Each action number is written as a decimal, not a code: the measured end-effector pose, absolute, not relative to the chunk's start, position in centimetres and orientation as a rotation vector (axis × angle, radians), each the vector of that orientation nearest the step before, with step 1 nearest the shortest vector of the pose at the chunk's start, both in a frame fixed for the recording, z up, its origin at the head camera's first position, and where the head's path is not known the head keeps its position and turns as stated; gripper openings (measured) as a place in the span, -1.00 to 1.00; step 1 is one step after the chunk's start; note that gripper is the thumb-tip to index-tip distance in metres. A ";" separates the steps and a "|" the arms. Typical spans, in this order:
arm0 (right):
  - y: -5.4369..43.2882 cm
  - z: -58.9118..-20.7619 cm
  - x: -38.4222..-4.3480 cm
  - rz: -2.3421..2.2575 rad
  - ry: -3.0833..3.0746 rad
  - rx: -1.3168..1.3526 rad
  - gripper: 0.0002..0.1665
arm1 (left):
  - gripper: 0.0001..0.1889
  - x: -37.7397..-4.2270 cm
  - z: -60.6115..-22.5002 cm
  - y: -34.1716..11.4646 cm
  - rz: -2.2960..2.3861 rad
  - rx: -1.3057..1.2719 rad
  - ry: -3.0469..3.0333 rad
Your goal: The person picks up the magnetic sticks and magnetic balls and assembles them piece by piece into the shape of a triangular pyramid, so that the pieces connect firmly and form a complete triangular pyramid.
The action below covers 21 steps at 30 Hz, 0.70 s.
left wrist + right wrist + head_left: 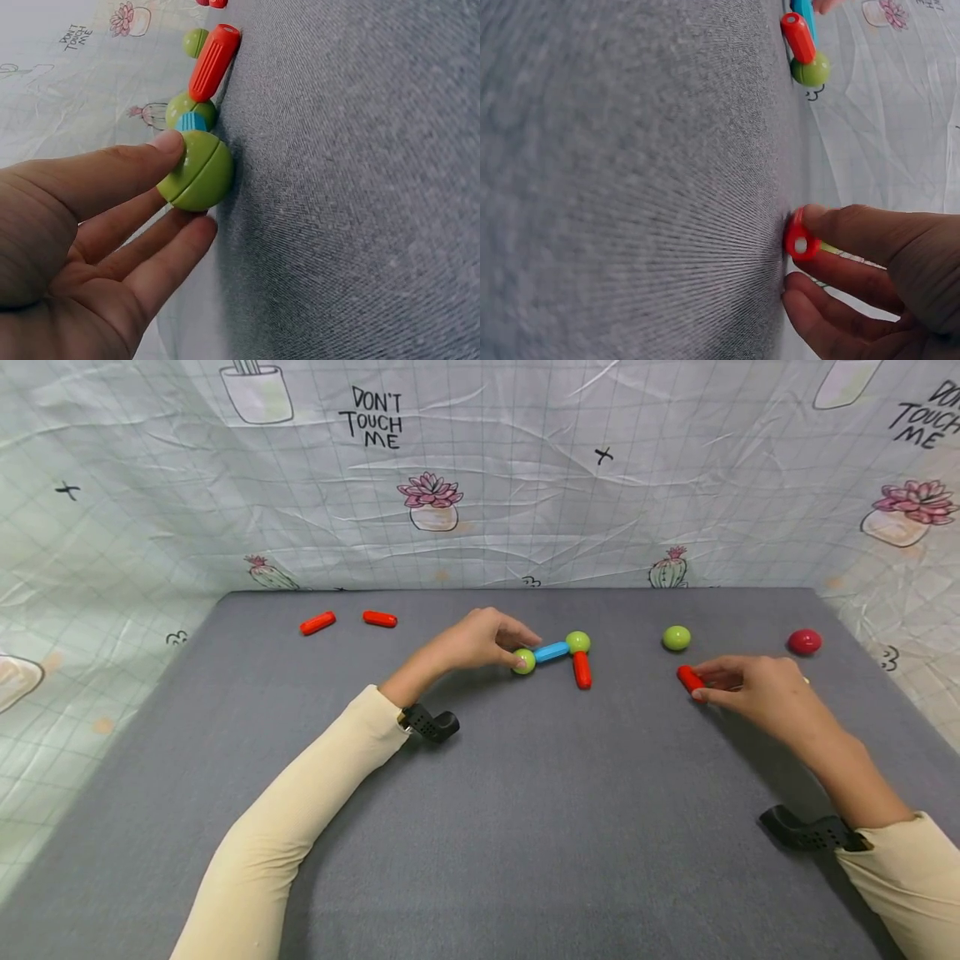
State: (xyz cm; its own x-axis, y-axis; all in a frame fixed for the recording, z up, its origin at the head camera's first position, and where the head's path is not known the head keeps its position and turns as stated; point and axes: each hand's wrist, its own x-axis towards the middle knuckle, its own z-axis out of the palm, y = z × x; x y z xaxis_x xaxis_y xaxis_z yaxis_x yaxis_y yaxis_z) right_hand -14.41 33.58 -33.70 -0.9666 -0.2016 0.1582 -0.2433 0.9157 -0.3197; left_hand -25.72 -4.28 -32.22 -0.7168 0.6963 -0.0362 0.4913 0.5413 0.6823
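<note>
My left hand point(476, 639) pinches a green ball point(523, 662) between thumb and fingers, seen close up in the left wrist view. A blue rod point(552, 652) joins that ball to a second green ball point(578, 642). From the second ball a red rod point(582, 670) points toward the front of the table. Farther right, my right hand point(772, 693) holds a separate red rod point(689, 681) by thumb and fingertips, at or close to the tabletop. The right wrist view shows the pale hole in this rod's end point(801, 245).
A loose green ball point(677, 638) lies behind the right hand's rod, and a red ball point(805, 642) sits at the far right. Two red rods point(318, 623) point(379, 619) lie at the back left. A patterned cloth point(510, 518) hangs behind the grey table point(495, 843).
</note>
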 end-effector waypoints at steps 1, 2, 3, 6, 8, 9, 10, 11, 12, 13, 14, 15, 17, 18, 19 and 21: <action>33.6 -33.7 -14.4 0.511 -2.944 0.355 -0.62 | -0.60 -25.7 -32.3 -4.3 0.951 0.988 2.494; 33.6 -33.7 -14.4 0.507 -2.937 0.359 -0.64 | -0.63 -25.7 -32.3 -4.3 0.947 0.988 2.508; 33.6 -33.7 -14.4 0.505 -2.927 0.368 -0.65 | -0.66 -25.7 -32.3 -4.3 0.941 0.988 2.523; 33.8 -33.8 -14.5 0.504 -2.908 0.372 -0.67 | -0.71 -25.6 -32.3 -4.3 0.917 0.983 2.573; 33.9 -33.9 -14.7 0.514 -2.909 0.362 -0.66 | -0.71 -25.6 -32.3 -4.3 0.911 0.973 2.597; 34.0 -33.9 -14.7 0.524 -2.914 0.360 -0.65 | -0.72 -25.6 -32.3 -4.4 0.910 0.969 2.608; 34.0 -33.9 -14.8 0.526 -2.916 0.352 -0.65 | -0.72 -25.6 -32.3 -4.4 0.910 0.965 2.616; 34.0 -33.9 -14.9 0.529 -2.919 0.351 -0.64 | -0.72 -25.6 -32.3 -4.4 0.912 0.961 2.621; 34.0 -33.9 -15.0 0.527 -2.921 0.348 -0.65 | -0.73 -25.6 -32.3 -4.4 0.912 0.958 2.626; 34.0 -33.8 -15.1 0.520 -2.921 0.348 -0.65 | -0.73 -25.6 -32.4 -4.5 0.913 0.954 2.629; 34.0 -33.8 -15.1 0.513 -2.919 0.351 -0.66 | -0.73 -25.6 -32.4 -4.5 0.915 0.950 2.629; 34.0 -33.8 -15.2 0.506 -2.918 0.351 -0.67 | -0.74 -25.7 -32.4 -4.5 0.917 0.946 2.629; 34.0 -33.7 -15.3 0.499 -2.914 0.346 -0.69 | -0.73 -25.7 -32.4 -4.6 0.924 0.941 2.623; 34.0 -33.7 -15.2 0.499 -2.914 0.337 -0.70 | -0.73 -25.7 -32.5 -4.6 0.928 0.941 2.620; 33.9 -33.6 -15.2 0.503 -2.912 0.332 -0.70 | -0.73 -25.7 -32.5 -4.6 0.934 0.941 2.617; 33.9 -33.6 -15.2 0.513 -2.911 0.320 -0.70 | -0.73 -25.7 -32.5 -4.6 0.946 0.941 2.614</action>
